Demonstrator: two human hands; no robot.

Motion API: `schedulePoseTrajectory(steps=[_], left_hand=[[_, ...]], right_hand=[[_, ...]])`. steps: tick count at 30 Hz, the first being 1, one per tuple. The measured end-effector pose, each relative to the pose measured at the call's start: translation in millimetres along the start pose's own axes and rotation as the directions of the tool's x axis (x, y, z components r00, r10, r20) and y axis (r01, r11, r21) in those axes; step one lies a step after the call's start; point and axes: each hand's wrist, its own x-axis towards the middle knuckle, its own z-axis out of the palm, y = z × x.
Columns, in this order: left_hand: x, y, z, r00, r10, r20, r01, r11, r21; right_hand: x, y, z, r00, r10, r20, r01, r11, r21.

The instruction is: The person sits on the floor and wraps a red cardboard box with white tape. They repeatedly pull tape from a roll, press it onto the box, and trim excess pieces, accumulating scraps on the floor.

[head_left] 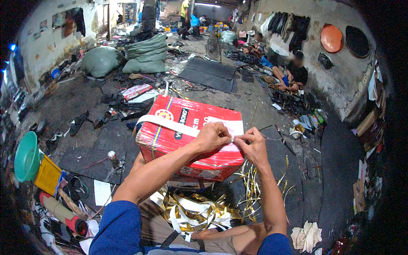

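A red box [191, 111] with printed sides and a shiny wrap stands in front of me. Across its top lies a long white strip [170, 124], one end hanging over the left edge and the other running under my left hand [212, 137]. Above the box's right part, both hands meet with fingertips pinched together. Between them shows a small pale bit that looks like the strip's end. My right hand [252, 148] is closed on it from the right, my left from the left. A pale paper patch [229, 126] lies on the box top beneath the fingers.
White and gold strips [199, 212] lie heaped at my legs. A green basin [26, 156] and yellow board [49, 176] are at left. Large sacks [146, 54] stand farther off. A seated person [297, 70] works by the right wall; scraps litter the floor.
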Motion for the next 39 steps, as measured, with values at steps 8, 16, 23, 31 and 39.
schedulePoseTrajectory(steps=[8,16,23,31,39], left_hand=[[8.4,2.2,4.4,1.0,-0.025,-0.013,0.027,0.988,0.153],[42.6,-10.7,-5.7,0.946,0.205,0.25,-0.244,0.96,0.137],[28.3,0.6,23.8,0.973,0.223,0.063,-0.22,0.974,-0.052],[31.4,8.8,39.2,0.974,0.225,0.032,-0.22,0.97,-0.104],[30.3,14.3,33.9,0.982,0.184,0.037,-0.179,0.978,-0.11]], right_hand=[[-0.3,30.2,34.8,0.904,0.427,-0.002,-0.373,0.792,0.483],[-8.8,40.1,38.5,0.891,0.438,-0.117,-0.357,0.838,0.414],[-16.4,36.9,27.8,0.948,0.307,-0.083,-0.27,0.915,0.301],[-38.4,45.9,31.3,0.728,0.516,0.451,-0.462,-0.118,0.879],[13.8,31.5,3.3,0.774,0.626,0.089,-0.594,0.672,0.443]])
